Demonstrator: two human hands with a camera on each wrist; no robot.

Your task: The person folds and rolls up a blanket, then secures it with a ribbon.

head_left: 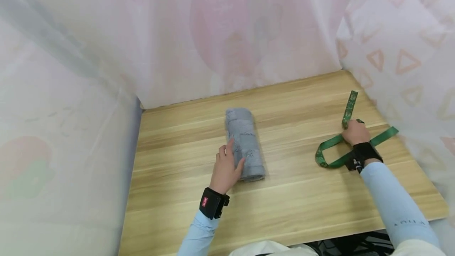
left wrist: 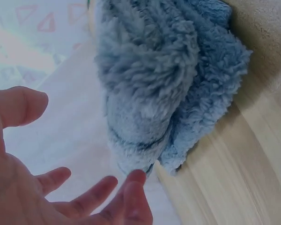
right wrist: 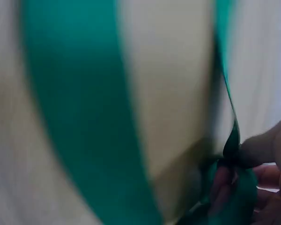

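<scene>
**Ribbon pinched at right, towel steadied at left**

Right hand [head_left: 355, 132]: fingers curled and pinching the green ribbon [head_left: 328, 142]. The right wrist view confirms it, with a fingertip [right wrist: 262, 147] pressed against a fold of the ribbon, though that view is blurred. One end of the ribbon runs away from the hand toward the far curtain; a loop lies on the tabletop [head_left: 284, 204] on the hand's inner side, and a further tail passes under the wrist toward the right edge.

Left hand [head_left: 224, 169]: fingers fairly straight and spread, lying against the near left flank of the rolled grey towel [head_left: 245, 143]. It grips nothing. In the left wrist view the palm is open with the towel's fluffy end just beyond the fingertips [left wrist: 131, 180].

The towel lies along the middle of the tabletop, well apart from the ribbon. A pale printed curtain [head_left: 227, 31] encloses the tabletop on three sides.

Judgement: the step appears to be gathering the ribbon. It would go best with the pinch kept firm at the crossing point, so the loop does not slip or twist, and with the left hand pressing lightly so the roll does not unwind.
</scene>
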